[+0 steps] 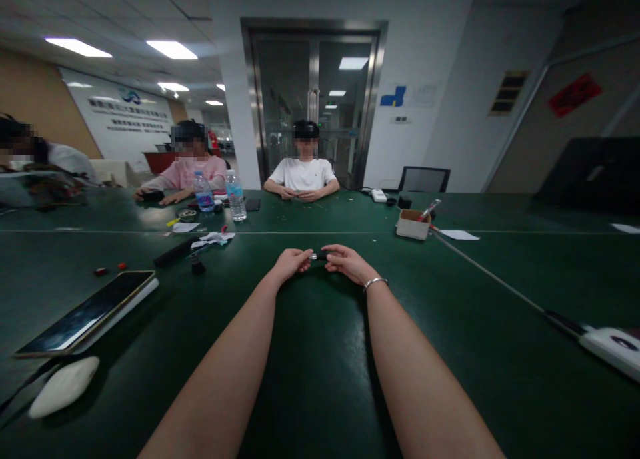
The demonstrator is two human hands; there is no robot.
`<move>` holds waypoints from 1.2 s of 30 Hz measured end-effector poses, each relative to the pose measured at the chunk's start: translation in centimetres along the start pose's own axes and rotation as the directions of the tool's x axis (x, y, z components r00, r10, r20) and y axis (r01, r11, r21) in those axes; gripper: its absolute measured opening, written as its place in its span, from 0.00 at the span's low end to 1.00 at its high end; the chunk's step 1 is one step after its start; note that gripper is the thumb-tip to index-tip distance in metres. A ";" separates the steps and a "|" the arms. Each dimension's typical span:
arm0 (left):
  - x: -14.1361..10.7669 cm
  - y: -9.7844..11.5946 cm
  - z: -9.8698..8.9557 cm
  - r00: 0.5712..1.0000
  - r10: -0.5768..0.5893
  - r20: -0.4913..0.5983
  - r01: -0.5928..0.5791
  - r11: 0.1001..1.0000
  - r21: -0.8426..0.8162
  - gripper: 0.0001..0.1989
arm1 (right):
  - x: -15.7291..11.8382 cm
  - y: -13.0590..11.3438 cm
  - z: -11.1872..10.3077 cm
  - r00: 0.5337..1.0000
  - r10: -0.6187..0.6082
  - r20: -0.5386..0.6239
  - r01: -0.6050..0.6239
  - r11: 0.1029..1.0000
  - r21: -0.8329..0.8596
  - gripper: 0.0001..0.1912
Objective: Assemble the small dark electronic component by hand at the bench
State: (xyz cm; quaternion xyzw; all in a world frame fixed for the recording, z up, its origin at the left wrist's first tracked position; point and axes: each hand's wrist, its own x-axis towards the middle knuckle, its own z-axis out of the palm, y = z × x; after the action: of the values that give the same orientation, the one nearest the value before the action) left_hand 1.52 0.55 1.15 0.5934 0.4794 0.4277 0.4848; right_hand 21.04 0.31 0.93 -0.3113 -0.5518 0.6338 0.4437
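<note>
Well inside the table edge [357, 194], left grip [309, 255] and right grip [327, 254] pinch a dark object [319, 255].

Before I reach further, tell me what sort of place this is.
Probably an office meeting room: a long green table shared by several people, a mesh-backed chair across it, and a wall sign with a logo beyond, under ceiling light panels.

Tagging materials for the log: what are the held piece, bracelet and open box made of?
Held piece: black body maybe plastic, too small to confirm; shiny silvery end suggests metal. Bracelet: likely polished metal, from silvery glints. Open box: perhaps cardboard, matte pale sides.
</note>
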 end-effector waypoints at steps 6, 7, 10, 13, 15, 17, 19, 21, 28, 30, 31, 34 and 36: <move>0.0 0.1 0.2 1.000 -0.006 -0.020 0.007 0.999 0.048 0.21 | 0.1 0.1 -0.1 1.000 0.004 0.012 -0.003 1.000 -0.010 0.15; -0.1 0.1 0.2 1.000 -0.004 -0.023 0.005 0.999 0.051 0.21 | 0.2 0.2 -0.1 1.000 0.002 0.014 -0.002 1.000 -0.010 0.15; -0.2 0.2 0.3 1.000 0.000 -0.028 0.002 0.998 0.062 0.21 | 0.2 0.2 -0.1 1.000 -0.003 0.020 0.003 1.000 -0.013 0.16; -0.3 0.3 0.4 0.999 -0.005 -0.034 0.008 0.997 0.080 0.21 | 0.1 0.1 -0.1 1.000 -0.009 0.025 0.009 1.000 -0.018 0.16; -0.3 0.3 0.4 0.999 -0.009 -0.032 0.012 0.996 0.088 0.21 | 0.1 0.1 0.0 1.000 -0.008 0.025 0.009 1.000 -0.018 0.16; -0.3 0.3 0.4 1.000 -0.013 -0.026 0.015 0.996 0.090 0.21 | 0.0 0.0 0.0 1.000 -0.005 0.027 0.006 1.000 -0.015 0.17; -0.2 0.3 0.4 1.000 -0.013 -0.024 0.015 0.996 0.083 0.20 | 0.0 0.0 0.1 0.999 -0.005 0.031 0.006 1.000 -0.009 0.17; -0.2 0.2 0.4 1.000 -0.010 -0.029 0.012 0.997 0.072 0.20 | 0.0 0.0 0.1 0.999 -0.011 0.038 0.011 1.000 -0.001 0.17; 0.1 -0.3 0.4 0.998 -0.015 -0.054 0.020 0.995 0.094 0.21 | 0.0 -0.1 0.1 0.999 -0.012 0.036 0.013 1.000 -0.017 0.17; 0.3 -0.4 0.3 0.999 -0.008 -0.050 0.013 0.995 0.104 0.21 | 0.0 -0.1 0.1 0.999 -0.011 0.037 0.011 1.000 -0.021 0.17; 0.3 -0.4 0.3 0.999 -0.008 -0.051 0.014 0.994 0.108 0.21 | 0.0 0.0 0.1 0.999 -0.010 0.038 0.011 1.000 -0.022 0.18; 0.3 -0.3 0.4 0.997 -0.025 -0.066 0.032 0.993 0.114 0.21 | 0.0 0.0 0.0 0.999 -0.012 0.045 0.013 1.000 -0.021 0.18; 0.3 -0.1 0.5 0.997 -0.039 -0.074 0.047 0.993 0.112 0.20 | 0.0 0.0 0.0 0.999 -0.015 0.045 0.016 1.000 -0.023 0.18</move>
State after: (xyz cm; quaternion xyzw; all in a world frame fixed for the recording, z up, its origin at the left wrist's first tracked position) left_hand 2.03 0.73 1.02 0.5940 0.5327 0.4100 0.4420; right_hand 21.02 0.35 0.89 -0.2978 -0.5716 0.6305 0.4324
